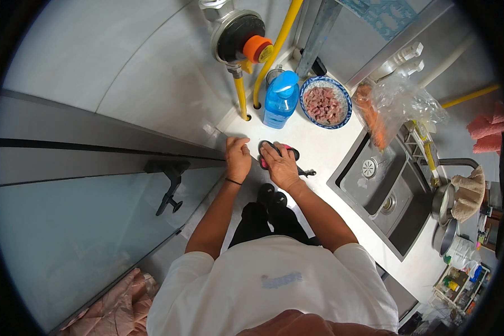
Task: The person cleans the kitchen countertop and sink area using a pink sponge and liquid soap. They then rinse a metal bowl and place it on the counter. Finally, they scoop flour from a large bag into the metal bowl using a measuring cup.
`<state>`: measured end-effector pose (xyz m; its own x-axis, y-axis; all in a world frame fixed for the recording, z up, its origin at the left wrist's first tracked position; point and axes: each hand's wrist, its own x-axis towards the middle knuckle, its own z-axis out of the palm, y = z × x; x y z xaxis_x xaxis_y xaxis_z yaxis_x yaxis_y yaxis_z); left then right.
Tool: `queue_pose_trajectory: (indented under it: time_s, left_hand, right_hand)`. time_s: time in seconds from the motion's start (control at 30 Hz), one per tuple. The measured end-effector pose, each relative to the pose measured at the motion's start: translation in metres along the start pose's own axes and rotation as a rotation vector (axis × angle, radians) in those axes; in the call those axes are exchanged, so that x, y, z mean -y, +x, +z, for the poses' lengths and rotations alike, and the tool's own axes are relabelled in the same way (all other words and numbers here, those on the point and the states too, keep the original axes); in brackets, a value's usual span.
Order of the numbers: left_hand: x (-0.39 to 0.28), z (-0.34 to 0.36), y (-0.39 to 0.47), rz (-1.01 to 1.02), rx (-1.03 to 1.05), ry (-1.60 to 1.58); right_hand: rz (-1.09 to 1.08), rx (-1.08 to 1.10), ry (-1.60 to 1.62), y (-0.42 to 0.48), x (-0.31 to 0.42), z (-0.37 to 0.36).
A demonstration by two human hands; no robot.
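My right hand (279, 166) lies palm down over a black and pink object (294, 153) on the white countertop (315, 151). My fingers hide most of it, so its kind cannot be told. A small black part (307, 172) sticks out beside my wrist. At the countertop's left corner is my left hand (237, 157), its fingers partly curled, with nothing visible in it. A blue pump bottle (280, 105) stands beyond my hands. Beside it, a blue-and-white patterned bowl (348, 110) holds cut pieces of raw meat (323, 105).
Yellow gas hoses (240, 98) run down through the counter beside a regulator (239, 40). Right of my hands lies a steel double sink (363, 201). Carrots (374, 119) sit in a clear plastic bag (411, 101) behind it. A glass-panelled door (88, 227) with a black handle (170, 189) borders my left.
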<state>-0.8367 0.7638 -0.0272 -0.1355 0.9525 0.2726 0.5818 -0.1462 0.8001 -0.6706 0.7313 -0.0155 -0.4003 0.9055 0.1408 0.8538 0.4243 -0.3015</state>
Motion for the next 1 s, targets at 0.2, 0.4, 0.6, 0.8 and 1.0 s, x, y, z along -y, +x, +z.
queue_pose_trajectory:
  time_s: [0.2, 0.4, 0.6, 0.8, 1.0]
  left_hand:
    - [-0.008, 0.020, 0.011, 0.038, 0.091, 0.066]
    - [0.003, 0.015, 0.019, 0.007, 0.087, 0.084]
    - [0.004, -0.004, 0.005, -0.051, 0.061, 0.065]
    - [0.005, -0.022, 0.009, -0.095, 0.071, -0.083]
    - [0.023, -0.041, 0.007, -0.076, 0.083, -0.130]
  right_hand:
    - [0.129, -0.162, 0.090, 0.003, -0.004, -0.013]
    - [0.256, -0.195, 0.086, 0.037, 0.001, -0.005]
    - [0.416, -0.084, 0.054, 0.059, 0.004, 0.002]
    - [0.560, -0.031, -0.032, 0.068, 0.004, 0.011]
    - [0.656, 0.015, -0.037, 0.071, 0.017, -0.002]
